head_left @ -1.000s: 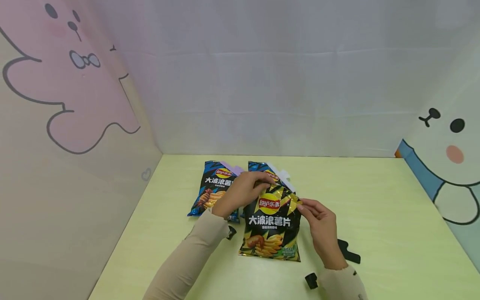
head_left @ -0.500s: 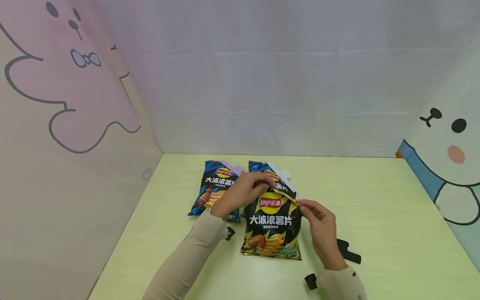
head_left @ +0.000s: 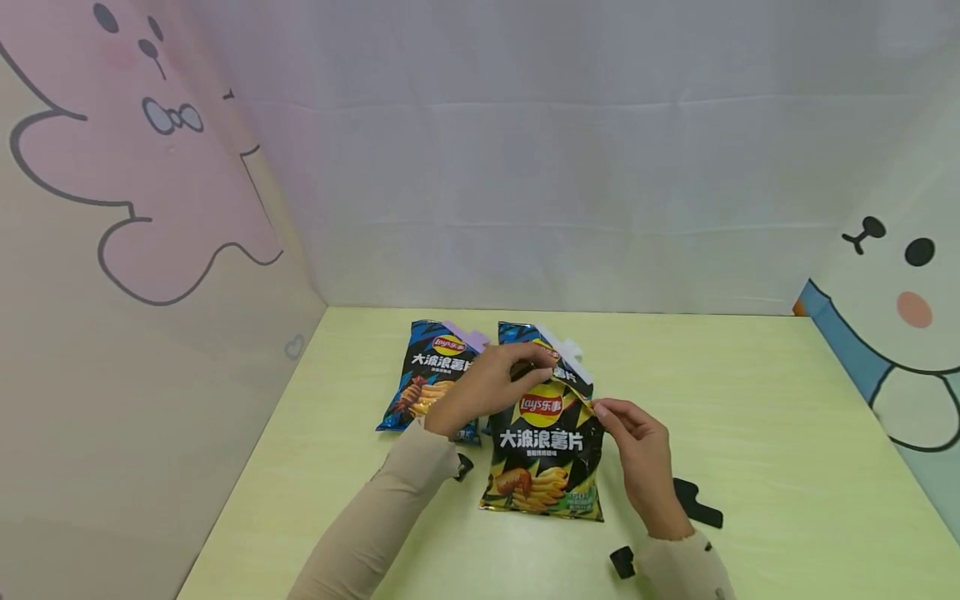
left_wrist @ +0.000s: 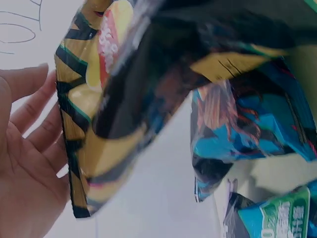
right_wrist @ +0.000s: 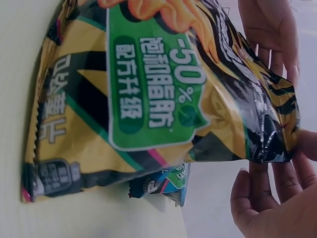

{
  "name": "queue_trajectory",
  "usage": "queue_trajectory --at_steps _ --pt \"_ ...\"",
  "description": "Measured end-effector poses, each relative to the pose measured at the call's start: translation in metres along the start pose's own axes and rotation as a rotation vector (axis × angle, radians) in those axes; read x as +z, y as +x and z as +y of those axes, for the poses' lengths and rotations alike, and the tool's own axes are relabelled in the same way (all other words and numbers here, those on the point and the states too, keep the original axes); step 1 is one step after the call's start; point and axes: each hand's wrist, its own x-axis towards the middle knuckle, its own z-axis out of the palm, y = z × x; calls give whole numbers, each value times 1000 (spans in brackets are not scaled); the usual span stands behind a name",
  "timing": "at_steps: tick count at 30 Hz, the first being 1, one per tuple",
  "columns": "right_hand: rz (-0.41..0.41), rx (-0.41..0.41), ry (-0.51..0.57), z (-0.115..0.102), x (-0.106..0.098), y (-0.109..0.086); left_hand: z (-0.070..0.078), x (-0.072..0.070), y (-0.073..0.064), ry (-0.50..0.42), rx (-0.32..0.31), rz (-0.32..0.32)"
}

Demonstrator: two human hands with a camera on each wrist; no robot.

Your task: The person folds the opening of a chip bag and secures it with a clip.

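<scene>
A black and yellow chip bag (head_left: 542,454) stands in the middle of the table, its top edge folded forward on a slant. My right hand (head_left: 643,454) pinches its upper right corner, with thumb in front and fingers behind, as the right wrist view shows. At the top left of that edge is my left hand (head_left: 491,387), its thumb and forefinger close together there. The left wrist view has the left fingers (left_wrist: 42,129) behind the bag's edge. Behind the left forearm lies a blue chip bag (head_left: 420,379) with a purple clip (head_left: 467,337) across its corner.
Another blue chip bag (head_left: 517,333), partly hidden behind the yellow one, bears a white clip (head_left: 564,354). A flat black clip-shaped piece (head_left: 697,503) lies right of the right wrist. Small black pieces show by the right sleeve (head_left: 686,567) and under the left wrist.
The top edge of the black and yellow chip bag has folded down toward me, showing more of the blue bag behind. The left fingertips have shifted slightly right; the right hand stays at its corner.
</scene>
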Motion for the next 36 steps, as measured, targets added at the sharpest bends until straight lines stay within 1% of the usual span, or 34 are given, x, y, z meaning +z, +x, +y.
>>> queue_trajectory --at_steps 3,6,11,15,19,25,30,32,36 --pt "-10 -2 -46 2 0 -1 1 3 2 -11 -24 -14" --pt "-16 -15 -73 3 1 -2 2 4 4 12 -43 -36" --pt "-13 -34 -69 4 1 -3 6 0 3 36 -70 -82" --pt "-10 -33 -74 3 1 -5 6 -3 -1 66 -105 -100" --pt "-5 -15 -74 2 1 -6 6 -5 -4 78 -123 -97" --pt "0 25 -80 2 2 -8 5 -4 -5 69 -114 -92" --pt "4 17 -86 3 1 -8 5 -2 -5 68 -114 -80" --pt "-2 7 -114 2 0 -8 6 -2 -6 71 -115 -70" --pt "-19 -17 -220 -1 -4 -6 7 -3 -6 79 -111 -51"
